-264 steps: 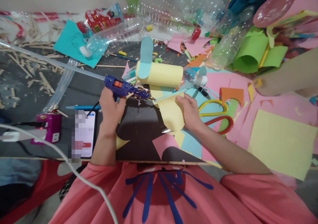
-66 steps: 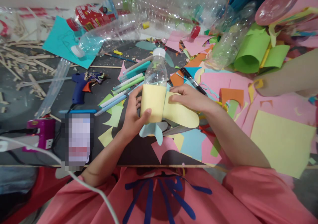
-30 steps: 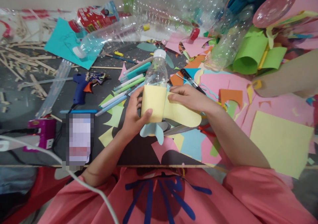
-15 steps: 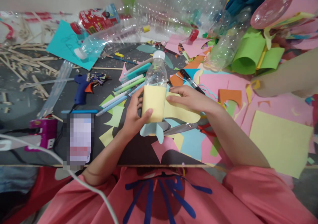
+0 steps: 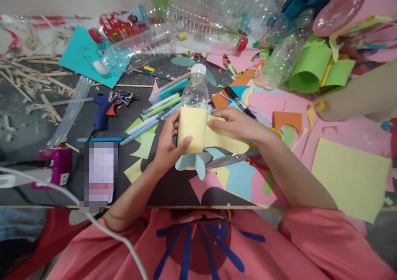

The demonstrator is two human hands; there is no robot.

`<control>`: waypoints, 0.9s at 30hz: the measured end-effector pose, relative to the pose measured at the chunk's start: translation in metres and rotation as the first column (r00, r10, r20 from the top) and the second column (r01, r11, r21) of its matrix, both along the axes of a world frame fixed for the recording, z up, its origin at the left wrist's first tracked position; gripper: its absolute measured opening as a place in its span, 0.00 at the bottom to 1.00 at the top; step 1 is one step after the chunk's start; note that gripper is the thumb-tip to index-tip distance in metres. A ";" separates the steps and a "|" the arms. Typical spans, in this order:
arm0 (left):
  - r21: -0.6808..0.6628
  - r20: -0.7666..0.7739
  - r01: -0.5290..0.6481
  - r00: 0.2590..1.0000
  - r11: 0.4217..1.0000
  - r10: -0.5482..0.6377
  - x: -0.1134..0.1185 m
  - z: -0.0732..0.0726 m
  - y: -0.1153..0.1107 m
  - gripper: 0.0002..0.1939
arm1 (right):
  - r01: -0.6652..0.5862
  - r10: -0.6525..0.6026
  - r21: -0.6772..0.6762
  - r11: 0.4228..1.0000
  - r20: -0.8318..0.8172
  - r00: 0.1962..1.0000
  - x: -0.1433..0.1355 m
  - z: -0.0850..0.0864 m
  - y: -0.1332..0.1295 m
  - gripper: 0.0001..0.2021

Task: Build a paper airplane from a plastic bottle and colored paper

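Observation:
A clear plastic bottle (image 5: 194,93) with a white cap stands nearly upright in front of me. Yellow paper (image 5: 192,130) covers its lower half, and light-blue paper petals (image 5: 190,162) flare out below. My left hand (image 5: 169,145) wraps the bottle from the left, its thumb across the yellow paper. To the right of the bottle, my right hand (image 5: 234,123) has its fingers closed at a yellow paper flap (image 5: 225,139) with a curved edge. I cannot tell whether this flap joins the wrap. Scissors (image 5: 231,160) with a red handle lie just below the flap.
Left of the bottle lie several marker pens (image 5: 164,102), a blue glue gun (image 5: 102,110) and a phone (image 5: 101,174). Plastic bottles (image 5: 133,44) crowd the back. Paper scraps and a yellow sheet (image 5: 350,176) spread rightward. Another person's arm (image 5: 362,92) reaches in from the right.
Almost nothing differs. My right hand and the yellow flap have shifted very slightly; both hands keep their places at the bottle.

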State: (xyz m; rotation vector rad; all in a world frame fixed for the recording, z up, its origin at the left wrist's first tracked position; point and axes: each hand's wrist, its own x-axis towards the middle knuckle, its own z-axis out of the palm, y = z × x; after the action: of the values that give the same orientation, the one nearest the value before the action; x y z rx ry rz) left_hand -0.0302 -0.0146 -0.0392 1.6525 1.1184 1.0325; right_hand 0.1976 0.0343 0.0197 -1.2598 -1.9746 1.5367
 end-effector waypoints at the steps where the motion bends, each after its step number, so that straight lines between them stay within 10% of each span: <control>1: -0.011 0.011 -0.012 1.000 1.000 0.012 0.001 0.000 0.000 0.38 | 0.012 -0.012 -0.001 1.000 -0.003 1.000 0.000 0.000 0.000 0.15; 27: -0.027 0.031 -0.049 0.998 0.998 0.050 0.006 0.003 -0.004 0.37 | 0.019 -0.014 -0.100 0.995 0.049 0.999 0.000 0.004 -0.002 0.12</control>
State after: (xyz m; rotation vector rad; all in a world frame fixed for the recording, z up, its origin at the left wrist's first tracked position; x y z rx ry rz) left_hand -0.0238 -0.0189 -0.0362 1.5896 1.1526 1.0668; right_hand 0.1972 0.0326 0.0241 -1.3616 -1.9332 1.6299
